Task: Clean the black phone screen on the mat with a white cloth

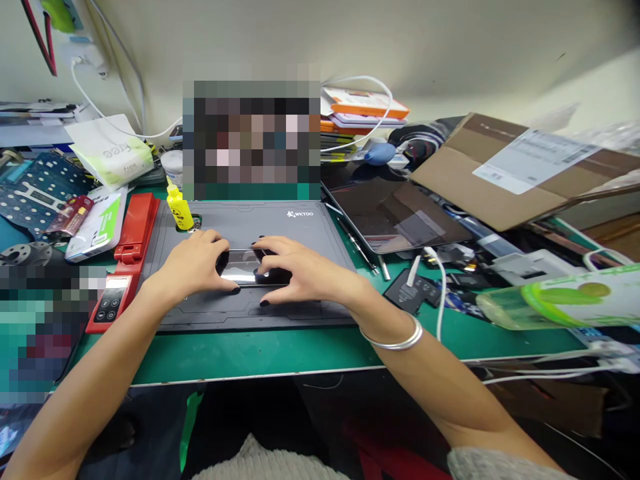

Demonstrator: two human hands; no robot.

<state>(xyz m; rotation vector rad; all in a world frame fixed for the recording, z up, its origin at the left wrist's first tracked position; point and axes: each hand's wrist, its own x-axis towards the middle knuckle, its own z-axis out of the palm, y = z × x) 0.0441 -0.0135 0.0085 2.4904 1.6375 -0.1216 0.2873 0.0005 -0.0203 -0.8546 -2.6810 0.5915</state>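
Note:
A dark, glossy smartphone (243,272) lies lengthwise across the grey work mat (250,313), with bright reflections on its face. My left hand (197,264) grips its left end, the thumb along the near edge and the fingers at the far side. At the other end, my right hand (305,272) holds it with curved fingers, partly covering the right half. Whether the phone touches the mat or is slightly raised cannot be told. Just beyond my left hand stands a yellow dropper bottle (180,209) in a recess of the mat.
Left of the mat is a red device with buttons (113,303). A large dark screen panel (395,207), a pen-like tool (357,243) and a cardboard box (500,167) are to the right. A green-lidded plastic container (550,297) lies at the right edge. Part of the back is pixelated.

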